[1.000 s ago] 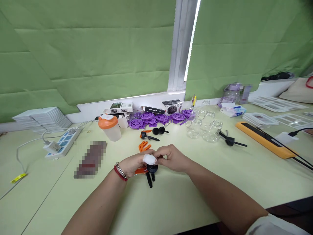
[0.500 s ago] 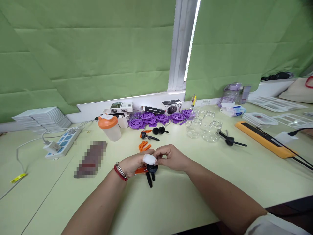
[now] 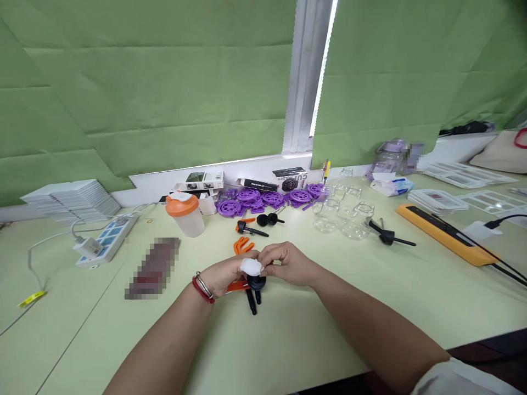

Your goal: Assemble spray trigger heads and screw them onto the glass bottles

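Near the middle of the table my left hand [image 3: 225, 274] is closed round a black part [image 3: 256, 282] with two black rods pointing toward me. A white piece [image 3: 251, 267] sits on top of this part, and an orange piece [image 3: 237, 286] sticks out beside it under the left hand. My right hand [image 3: 287, 264] pinches at the right edge of the white piece, its fingertips touching it. Just beyond the hands lie orange curved pieces [image 3: 242, 246] and a black part with a rod [image 3: 252, 229].
Purple wheel-shaped parts [image 3: 269, 199] and small boxes [image 3: 205, 180] line the back. An orange-lidded cup [image 3: 186, 214] and power strip [image 3: 109, 240] stand left. Clear glass-like containers [image 3: 354, 223], another black part [image 3: 387, 236] and an orange-and-grey bar [image 3: 447, 233] lie right.
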Motion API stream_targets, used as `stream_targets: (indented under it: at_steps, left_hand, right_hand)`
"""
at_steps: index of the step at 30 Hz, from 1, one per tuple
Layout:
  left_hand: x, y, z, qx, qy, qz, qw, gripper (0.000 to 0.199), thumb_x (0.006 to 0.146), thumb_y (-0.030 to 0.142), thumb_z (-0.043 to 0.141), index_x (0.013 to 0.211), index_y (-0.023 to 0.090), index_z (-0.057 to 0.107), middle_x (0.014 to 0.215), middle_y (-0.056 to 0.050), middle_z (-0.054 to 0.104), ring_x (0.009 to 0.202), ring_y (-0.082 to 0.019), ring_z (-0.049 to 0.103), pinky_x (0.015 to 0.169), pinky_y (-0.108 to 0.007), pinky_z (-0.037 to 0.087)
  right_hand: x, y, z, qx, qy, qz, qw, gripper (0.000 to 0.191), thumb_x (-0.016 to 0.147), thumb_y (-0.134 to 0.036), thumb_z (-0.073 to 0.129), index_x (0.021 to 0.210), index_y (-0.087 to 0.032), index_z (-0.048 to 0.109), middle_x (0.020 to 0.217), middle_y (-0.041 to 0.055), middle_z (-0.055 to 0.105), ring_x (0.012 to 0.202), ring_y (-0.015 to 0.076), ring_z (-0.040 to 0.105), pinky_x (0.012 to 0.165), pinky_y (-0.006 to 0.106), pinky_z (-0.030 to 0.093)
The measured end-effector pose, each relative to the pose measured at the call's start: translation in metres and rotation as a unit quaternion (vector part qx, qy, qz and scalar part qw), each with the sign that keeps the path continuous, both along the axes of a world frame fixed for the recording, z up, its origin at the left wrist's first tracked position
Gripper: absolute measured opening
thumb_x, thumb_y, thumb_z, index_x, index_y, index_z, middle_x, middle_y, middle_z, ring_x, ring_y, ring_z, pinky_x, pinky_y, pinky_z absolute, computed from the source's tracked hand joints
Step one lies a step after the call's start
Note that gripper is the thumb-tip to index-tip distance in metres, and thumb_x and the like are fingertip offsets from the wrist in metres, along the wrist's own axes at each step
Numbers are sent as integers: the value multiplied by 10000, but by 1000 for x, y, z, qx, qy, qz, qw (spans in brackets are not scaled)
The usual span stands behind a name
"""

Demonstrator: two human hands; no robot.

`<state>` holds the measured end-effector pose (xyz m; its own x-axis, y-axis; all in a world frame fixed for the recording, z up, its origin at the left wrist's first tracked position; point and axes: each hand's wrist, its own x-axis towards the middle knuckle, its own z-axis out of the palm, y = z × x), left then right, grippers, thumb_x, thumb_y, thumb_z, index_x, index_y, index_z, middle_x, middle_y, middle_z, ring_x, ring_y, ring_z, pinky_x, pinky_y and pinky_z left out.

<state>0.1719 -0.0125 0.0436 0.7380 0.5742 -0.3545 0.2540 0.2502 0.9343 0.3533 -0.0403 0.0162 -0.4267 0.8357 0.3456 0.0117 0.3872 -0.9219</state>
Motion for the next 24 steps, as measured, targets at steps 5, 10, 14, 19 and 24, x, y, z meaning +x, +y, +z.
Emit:
stream_targets:
  at_steps: [5, 10, 14, 19, 24]
  left_hand:
    - [0, 0, 1, -49, -21, 4, 999, 277, 597, 321, 612, 766, 192, 434, 714, 40, 408, 654, -112, 394, 602, -256, 324]
    - [0, 0, 3, -60, -26, 2, 998, 310, 592, 323, 619, 834, 188, 480, 730, 35, 429, 648, -110, 388, 600, -253, 321]
    - [0, -1, 4, -64, -23, -2, 998, 310, 586, 310, 620, 833, 189, 478, 734, 31, 436, 667, -122, 406, 607, -262, 333]
    - [0, 1, 1, -55, -22, -3, 998, 280, 587, 298, 614, 761, 197, 419, 704, 38, 413, 661, -126, 416, 598, -265, 335]
    - [-1, 1, -2, -54, -26, -4, 998, 296, 596, 289, 610, 708, 202, 350, 711, 33, 403, 675, -129, 422, 611, -273, 333]
  right_hand:
    - [-2, -1, 1, -3, 7, -2, 1000, 59, 732, -203, 678, 754, -155, 705, 816, 52, 676, 770, 151, 613, 732, 278, 481]
    - [-2, -4, 2, -45, 0, -25, 999, 81, 715, -203, 680, 770, -144, 690, 759, 34, 672, 704, 138, 601, 675, 257, 479]
    - [-1, -6, 8, -12, -50, -30, 998, 89, 739, -179, 641, 807, -154, 694, 754, 25, 669, 688, 133, 590, 657, 246, 466]
    - [0, -8, 11, 39, -97, -40, 994, 117, 759, -156, 611, 832, -173, 701, 776, 22, 669, 700, 133, 589, 681, 249, 463]
    - [0, -7, 10, 48, -93, -28, 994, 129, 765, -142, 612, 845, -178, 706, 817, 23, 670, 737, 134, 595, 695, 240, 460]
